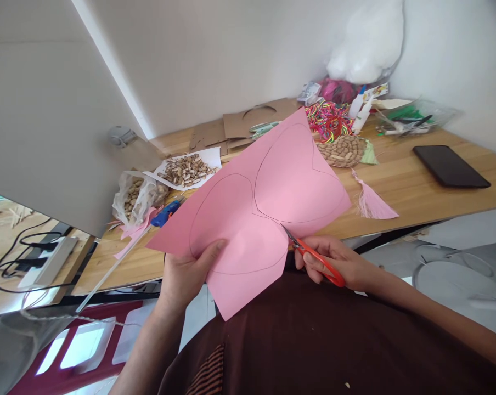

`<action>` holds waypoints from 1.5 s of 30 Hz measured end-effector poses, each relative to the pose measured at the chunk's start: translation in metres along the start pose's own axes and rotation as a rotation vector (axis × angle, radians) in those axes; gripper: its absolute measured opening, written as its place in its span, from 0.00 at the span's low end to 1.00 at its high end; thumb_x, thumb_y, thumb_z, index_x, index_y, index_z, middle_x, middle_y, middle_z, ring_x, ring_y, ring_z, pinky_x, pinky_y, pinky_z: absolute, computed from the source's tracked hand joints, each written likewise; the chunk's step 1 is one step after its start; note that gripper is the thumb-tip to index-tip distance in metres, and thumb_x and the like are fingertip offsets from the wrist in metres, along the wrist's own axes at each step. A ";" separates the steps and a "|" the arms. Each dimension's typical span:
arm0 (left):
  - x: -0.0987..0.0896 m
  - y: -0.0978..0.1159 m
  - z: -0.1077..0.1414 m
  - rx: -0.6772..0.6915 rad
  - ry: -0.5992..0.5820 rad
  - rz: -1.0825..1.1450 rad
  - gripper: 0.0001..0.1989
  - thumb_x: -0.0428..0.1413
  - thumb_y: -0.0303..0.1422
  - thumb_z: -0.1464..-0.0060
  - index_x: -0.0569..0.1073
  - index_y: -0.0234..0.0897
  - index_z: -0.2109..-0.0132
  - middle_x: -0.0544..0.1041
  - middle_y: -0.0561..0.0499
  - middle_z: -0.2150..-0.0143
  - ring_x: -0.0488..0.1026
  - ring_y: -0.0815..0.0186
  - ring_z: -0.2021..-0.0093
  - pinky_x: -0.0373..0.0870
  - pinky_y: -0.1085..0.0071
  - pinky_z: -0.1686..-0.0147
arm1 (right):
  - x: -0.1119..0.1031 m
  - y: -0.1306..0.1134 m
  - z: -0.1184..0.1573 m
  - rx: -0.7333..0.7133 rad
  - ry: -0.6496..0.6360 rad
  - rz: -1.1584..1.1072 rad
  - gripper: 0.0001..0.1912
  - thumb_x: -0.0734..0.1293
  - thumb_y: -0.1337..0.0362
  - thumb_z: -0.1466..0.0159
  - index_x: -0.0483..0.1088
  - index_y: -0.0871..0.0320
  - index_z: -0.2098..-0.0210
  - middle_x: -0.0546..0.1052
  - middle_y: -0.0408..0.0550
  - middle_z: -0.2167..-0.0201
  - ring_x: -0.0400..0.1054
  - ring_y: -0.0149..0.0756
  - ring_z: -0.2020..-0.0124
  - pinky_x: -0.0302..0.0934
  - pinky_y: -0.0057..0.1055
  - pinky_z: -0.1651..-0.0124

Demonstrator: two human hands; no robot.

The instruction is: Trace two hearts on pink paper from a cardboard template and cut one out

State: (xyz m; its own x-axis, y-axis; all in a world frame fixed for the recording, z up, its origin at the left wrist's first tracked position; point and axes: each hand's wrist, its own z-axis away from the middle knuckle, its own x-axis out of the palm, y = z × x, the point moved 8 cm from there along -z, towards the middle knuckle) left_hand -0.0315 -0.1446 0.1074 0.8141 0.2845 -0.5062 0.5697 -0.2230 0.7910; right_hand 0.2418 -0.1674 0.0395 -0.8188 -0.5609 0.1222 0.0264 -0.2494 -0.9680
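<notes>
A large sheet of pink paper [240, 230] with curved, heart-like outlines drawn on it in dark line is held up in front of me. My left hand [194, 269] grips its lower left part, thumb on top and the fingers hidden beneath. In my right hand [334, 260] is a pair of scissors with red handles [324, 263]. Their blades meet the paper's right side, close to a drawn line, where a notch runs in from the edge. How far apart the blades are is hard to see.
On the wooden table [400, 192] lie a black tablet [451, 166], a pink tassel [373, 200], a woven round piece [342, 151], bright cords [328, 118] and glue bottles [360, 112]. Leftward are peanut shells on paper [188, 169], a blue glue gun [165, 213] and a power strip [48, 260].
</notes>
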 end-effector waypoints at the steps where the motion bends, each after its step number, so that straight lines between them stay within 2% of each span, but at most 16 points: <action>1: 0.000 0.000 0.000 0.003 -0.005 0.006 0.15 0.67 0.40 0.47 0.80 0.34 0.59 0.83 0.44 0.55 0.81 0.53 0.51 0.81 0.58 0.49 | 0.000 -0.001 0.000 -0.001 0.001 0.000 0.27 0.69 0.39 0.35 0.69 0.60 0.66 0.69 0.39 0.82 0.53 0.24 0.81 0.47 0.25 0.77; 10: 0.001 0.003 0.000 -0.006 -0.009 0.020 0.15 0.67 0.39 0.48 0.79 0.33 0.57 0.83 0.43 0.52 0.81 0.53 0.50 0.81 0.59 0.50 | 0.001 -0.003 0.001 -0.007 0.000 -0.050 0.25 0.70 0.41 0.36 0.64 0.57 0.71 0.67 0.38 0.83 0.51 0.23 0.83 0.44 0.26 0.79; 22: 0.002 0.000 0.001 -0.026 -0.016 0.038 0.14 0.67 0.40 0.47 0.79 0.34 0.59 0.83 0.43 0.49 0.81 0.53 0.48 0.80 0.59 0.48 | 0.001 -0.003 0.003 0.007 0.001 -0.063 0.26 0.70 0.41 0.37 0.64 0.57 0.72 0.67 0.38 0.83 0.51 0.23 0.83 0.43 0.27 0.78; 28: 0.003 0.002 0.002 -0.041 -0.016 0.042 0.21 0.67 0.41 0.47 0.79 0.34 0.50 0.83 0.43 0.49 0.81 0.52 0.48 0.80 0.56 0.46 | -0.003 0.003 0.003 -0.004 0.019 -0.023 0.25 0.67 0.42 0.33 0.67 0.58 0.69 0.67 0.38 0.84 0.52 0.25 0.82 0.45 0.27 0.76; 31: 0.003 0.003 0.002 -0.041 -0.019 0.035 0.22 0.67 0.41 0.47 0.79 0.35 0.48 0.83 0.43 0.49 0.80 0.52 0.48 0.80 0.55 0.46 | -0.004 0.005 0.004 -0.006 0.015 -0.021 0.25 0.67 0.42 0.33 0.67 0.58 0.69 0.67 0.38 0.84 0.52 0.25 0.82 0.45 0.28 0.76; 39: 0.001 0.003 0.002 -0.058 -0.019 0.018 0.17 0.67 0.42 0.48 0.80 0.35 0.56 0.84 0.43 0.51 0.81 0.51 0.49 0.81 0.55 0.47 | -0.004 0.006 0.006 0.010 0.011 -0.010 0.26 0.66 0.40 0.33 0.67 0.57 0.70 0.67 0.39 0.84 0.52 0.26 0.82 0.45 0.28 0.75; 45: 0.002 0.003 0.002 -0.040 -0.031 0.034 0.21 0.67 0.40 0.47 0.79 0.34 0.49 0.83 0.43 0.50 0.81 0.53 0.50 0.81 0.58 0.49 | -0.003 0.006 0.005 -0.008 -0.002 -0.030 0.24 0.67 0.43 0.32 0.67 0.58 0.69 0.66 0.38 0.83 0.53 0.25 0.82 0.46 0.28 0.75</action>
State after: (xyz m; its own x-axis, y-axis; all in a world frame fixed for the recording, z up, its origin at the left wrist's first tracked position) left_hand -0.0279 -0.1461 0.1078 0.8362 0.2480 -0.4891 0.5375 -0.1942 0.8206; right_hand 0.2474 -0.1714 0.0340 -0.8180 -0.5548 0.1519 -0.0032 -0.2597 -0.9657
